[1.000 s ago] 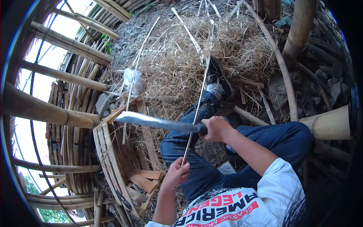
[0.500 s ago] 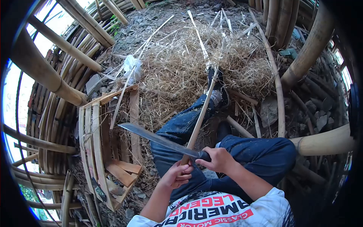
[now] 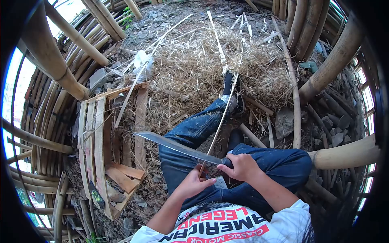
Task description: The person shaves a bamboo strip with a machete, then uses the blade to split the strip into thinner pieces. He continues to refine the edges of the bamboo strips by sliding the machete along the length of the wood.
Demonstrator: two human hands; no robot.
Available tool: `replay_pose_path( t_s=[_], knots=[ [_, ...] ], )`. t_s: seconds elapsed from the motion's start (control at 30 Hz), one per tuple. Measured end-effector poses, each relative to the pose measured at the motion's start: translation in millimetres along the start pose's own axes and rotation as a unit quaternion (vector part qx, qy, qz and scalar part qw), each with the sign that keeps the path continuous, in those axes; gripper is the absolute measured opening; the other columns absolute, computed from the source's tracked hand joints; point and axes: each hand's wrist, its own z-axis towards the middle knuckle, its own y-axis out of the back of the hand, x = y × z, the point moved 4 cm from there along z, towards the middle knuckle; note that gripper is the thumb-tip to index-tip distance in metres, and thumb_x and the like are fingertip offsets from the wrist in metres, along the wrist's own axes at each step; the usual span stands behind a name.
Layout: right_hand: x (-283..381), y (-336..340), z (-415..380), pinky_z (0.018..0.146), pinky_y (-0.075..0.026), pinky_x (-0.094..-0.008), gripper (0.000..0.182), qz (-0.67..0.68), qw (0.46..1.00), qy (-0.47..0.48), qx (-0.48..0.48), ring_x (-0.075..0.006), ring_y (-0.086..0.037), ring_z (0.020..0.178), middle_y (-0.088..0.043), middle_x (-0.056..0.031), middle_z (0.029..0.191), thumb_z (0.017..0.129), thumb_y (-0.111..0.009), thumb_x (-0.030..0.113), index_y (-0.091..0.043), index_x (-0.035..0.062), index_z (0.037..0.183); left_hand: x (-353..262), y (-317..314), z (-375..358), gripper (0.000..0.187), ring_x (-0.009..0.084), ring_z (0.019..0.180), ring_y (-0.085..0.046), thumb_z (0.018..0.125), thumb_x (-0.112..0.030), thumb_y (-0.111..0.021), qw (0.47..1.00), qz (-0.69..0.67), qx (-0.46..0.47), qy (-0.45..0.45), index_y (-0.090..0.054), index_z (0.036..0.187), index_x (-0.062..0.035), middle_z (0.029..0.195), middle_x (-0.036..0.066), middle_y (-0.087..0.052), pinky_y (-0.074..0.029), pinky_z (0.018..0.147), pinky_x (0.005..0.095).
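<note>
My right hand (image 3: pixel 242 167) is wrapped round the dark handle of a machete (image 3: pixel 174 146). Its long blade points left and crosses over a bamboo strip (image 3: pixel 221 123). The near end of that strip is pinched in my left hand (image 3: pixel 195 184), just below the blade. From there the strip runs up over my legs to my outstretched foot (image 3: pixel 229 87), its narrow edge facing me. Blade and strip overlap close by my left fingers.
A heap of thin bamboo shavings (image 3: pixel 194 65) surrounds the foot. On the left stands a wooden crate (image 3: pixel 99 150), with a white plastic bag (image 3: pixel 142 65) beyond it. A bamboo pole (image 3: pixel 295 89) lies on the right, near stones (image 3: pixel 285 123). Thick bamboo posts (image 3: pixel 340 52) rise around me.
The strip has turned from its broad face to its thin edge. My left hand has rolled with it, and the machete and right hand have shifted slightly right.
</note>
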Motion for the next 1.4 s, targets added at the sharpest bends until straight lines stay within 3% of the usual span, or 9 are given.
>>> replay_pose_path(
  t_s=[0.13,0.2,0.23,0.57,0.73,0.87,1.0,1.2,1.4],
  knots=[
    [-7,0,0,0.056,-0.051,-0.0455,0.049,-0.017,1.000,0.000,-0.008,-0.0384,-0.064,0.060,-0.061,-0.0186,0.062,0.085,-0.063,0.054,-0.062,0.0049,0.078,-3,-4,0,0.042,0.0067,0.072,-0.048,0.085,-0.016,-0.074,0.999,-0.007,-0.006,-0.038,-0.048,0.112,0.0018,0.087,0.002,-0.050,-0.040,0.060,0.0202],
    [-11,5,4,0.056,-0.051,-0.0457,0.049,-0.035,0.999,0.006,-0.010,-0.0383,-0.064,0.060,-0.061,-0.0185,0.062,0.085,-0.063,0.054,-0.062,0.0054,0.077,-9,-3,-3,0.038,0.0051,0.066,-0.040,0.086,-0.012,-0.072,1.000,-0.002,0.007,0.006,-0.047,0.110,0.0017,0.076,-0.003,-0.044,-0.035,0.057,0.0207],
    [-16,8,7,0.056,-0.052,-0.0453,0.053,-0.051,0.998,0.001,-0.031,-0.0376,-0.064,0.059,-0.061,-0.0183,0.061,0.084,-0.062,0.057,-0.061,0.0048,0.072,-6,-4,-2,0.033,0.0045,0.062,-0.035,0.086,-0.009,-0.071,1.000,0.001,-0.006,-0.021,-0.047,0.107,-0.0007,0.069,-0.007,-0.037,-0.031,0.054,0.0218],
    [-30,9,18,0.053,-0.052,-0.0431,0.058,-0.094,0.992,-0.021,-0.080,-0.0355,-0.064,0.056,-0.061,-0.0175,0.058,0.083,-0.062,0.061,-0.058,0.0049,0.068,-9,3,2,0.032,0.0035,0.061,-0.033,0.085,-0.005,-0.071,1.000,0.005,0.007,-0.019,-0.045,0.102,-0.0038,0.068,-0.007,-0.036,-0.030,0.052,0.0213],
    [-28,9,18,0.053,-0.051,-0.0442,0.054,-0.083,0.994,0.030,-0.059,-0.0359,-0.063,0.057,-0.059,-0.0160,0.058,0.083,-0.064,0.057,-0.056,0.0061,0.068,-11,-2,-4,0.033,0.0037,0.061,-0.033,0.084,-0.004,-0.071,0.999,0.033,-0.009,-0.018,-0.044,0.102,-0.0037,0.068,-0.006,-0.035,-0.030,0.053,0.0207],
    [-65,23,34,0.054,-0.051,-0.0456,0.054,-0.103,0.988,-0.053,-0.099,-0.0381,-0.064,0.059,-0.060,-0.0193,0.060,0.084,-0.064,0.055,-0.056,0.0049,0.068,-18,-3,-8,0.033,0.0043,0.061,-0.032,0.084,-0.003,-0.071,0.999,0.037,0.005,-0.016,-0.043,0.101,-0.0042,0.068,-0.006,-0.033,-0.029,0.053,0.0216],
    [-61,23,32,0.055,-0.051,-0.0458,0.055,-0.092,0.990,-0.063,-0.090,-0.0386,-0.064,0.059,-0.060,-0.0193,0.060,0.084,-0.064,0.056,-0.057,0.0040,0.068,-15,-7,-4,0.034,0.0045,0.061,-0.031,0.083,-0.003,-0.071,0.999,0.046,0.015,-0.002,-0.042,0.101,-0.0044,0.068,-0.006,-0.033,-0.029,0.053,0.0217],
    [-62,9,33,0.055,-0.053,-0.0440,0.062,-0.075,0.996,-0.001,-0.045,-0.0352,-0.066,0.060,-0.060,-0.0169,0.057,0.085,-0.056,0.065,-0.059,0.0049,0.068,-8,-4,-2,0.034,0.0046,0.063,-0.032,0.083,-0.002,-0.071,0.999,0.052,-0.008,-0.013,-0.042,0.102,-0.0044,0.070,-0.005,-0.034,-0.030,0.054,0.0214],
    [-97,34,54,0.061,-0.055,-0.0456,0.065,-0.093,0.987,-0.107,-0.070,-0.0379,-0.067,0.065,-0.064,-0.0216,0.065,0.086,-0.056,0.062,-0.064,-0.0004,0.072,-18,-3,-6,0.035,0.0053,0.063,-0.031,0.082,-0.002,-0.072,0.998,0.059,-0.011,0.000,-0.043,0.101,-0.0045,0.071,-0.005,-0.033,-0.030,0.055,0.0218]
  ],
)
